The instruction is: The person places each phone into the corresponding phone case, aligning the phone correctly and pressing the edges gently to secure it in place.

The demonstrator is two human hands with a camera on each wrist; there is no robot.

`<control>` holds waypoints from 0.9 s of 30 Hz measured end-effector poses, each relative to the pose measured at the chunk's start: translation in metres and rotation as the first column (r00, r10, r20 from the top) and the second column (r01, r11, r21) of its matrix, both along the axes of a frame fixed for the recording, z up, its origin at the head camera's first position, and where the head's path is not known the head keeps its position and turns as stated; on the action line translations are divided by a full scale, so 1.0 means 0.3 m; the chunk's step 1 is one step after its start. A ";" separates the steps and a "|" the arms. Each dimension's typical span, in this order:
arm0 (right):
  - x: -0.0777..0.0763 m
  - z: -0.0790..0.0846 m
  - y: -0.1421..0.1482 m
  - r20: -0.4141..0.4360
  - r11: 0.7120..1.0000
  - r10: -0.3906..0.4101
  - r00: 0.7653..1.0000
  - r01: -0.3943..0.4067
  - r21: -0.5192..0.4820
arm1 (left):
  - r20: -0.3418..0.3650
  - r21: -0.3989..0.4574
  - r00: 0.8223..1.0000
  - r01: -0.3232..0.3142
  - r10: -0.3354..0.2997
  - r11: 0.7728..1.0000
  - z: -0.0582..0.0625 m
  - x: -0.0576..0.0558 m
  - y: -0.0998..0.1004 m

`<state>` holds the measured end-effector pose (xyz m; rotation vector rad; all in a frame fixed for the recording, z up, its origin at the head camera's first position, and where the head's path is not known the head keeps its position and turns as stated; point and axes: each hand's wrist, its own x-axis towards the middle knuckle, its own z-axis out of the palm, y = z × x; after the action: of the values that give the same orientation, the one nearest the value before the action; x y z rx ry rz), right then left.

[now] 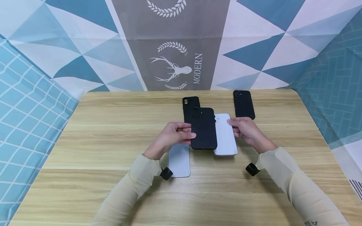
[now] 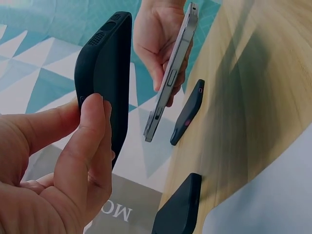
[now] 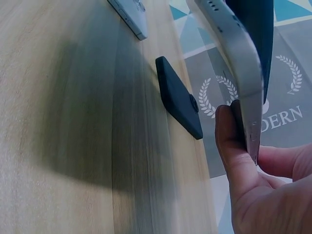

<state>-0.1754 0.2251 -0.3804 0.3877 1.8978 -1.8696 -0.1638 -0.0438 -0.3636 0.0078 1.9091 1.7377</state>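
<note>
My left hand (image 1: 176,135) pinches a black phone case (image 1: 204,130) by its left edge, fingers on one side and thumb on the other. Speaker slots show along the case's end in the left wrist view. In my right hand (image 1: 245,129) is a white phone (image 1: 225,135), gripped at its right edge; its silver side frame (image 2: 173,73) shows in the left wrist view. Both are held above the table, the case overlapping the phone's left edge in the head view. Another white phone (image 1: 179,161) lies below my left hand, its upper part hidden.
Behind the held case, a second black phone case (image 1: 191,103) lies on the wooden table (image 1: 118,147). Toward the back right lies a black phone-shaped piece (image 1: 244,105) with a camera area at its top. A patterned cloth (image 1: 181,28) hangs behind the table.
</note>
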 end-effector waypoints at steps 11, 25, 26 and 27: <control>0.001 -0.002 -0.004 -0.007 0.999 -0.018 1.000 0.018 -0.030 | -0.004 -0.011 0.999 0.034 -0.034 0.999 -0.023 0.000 0.031; 0.006 0.003 -0.015 -0.029 0.995 -0.009 1.000 0.006 -0.096 | 0.012 0.005 0.999 0.039 -0.039 0.999 -0.023 0.009 0.055; 0.006 0.003 -0.015 -0.029 0.995 -0.010 1.000 0.007 -0.097 | 0.011 0.004 0.999 0.038 -0.038 0.999 -0.022 0.009 0.056; 0.007 0.004 -0.015 -0.029 0.995 -0.010 1.000 0.007 -0.095 | 0.010 0.005 0.999 0.038 -0.038 0.999 -0.022 0.009 0.057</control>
<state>-0.1732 0.2205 -0.3794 0.3401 1.8204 -1.9723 -0.1611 -0.0268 -0.3703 0.0364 1.8856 1.7138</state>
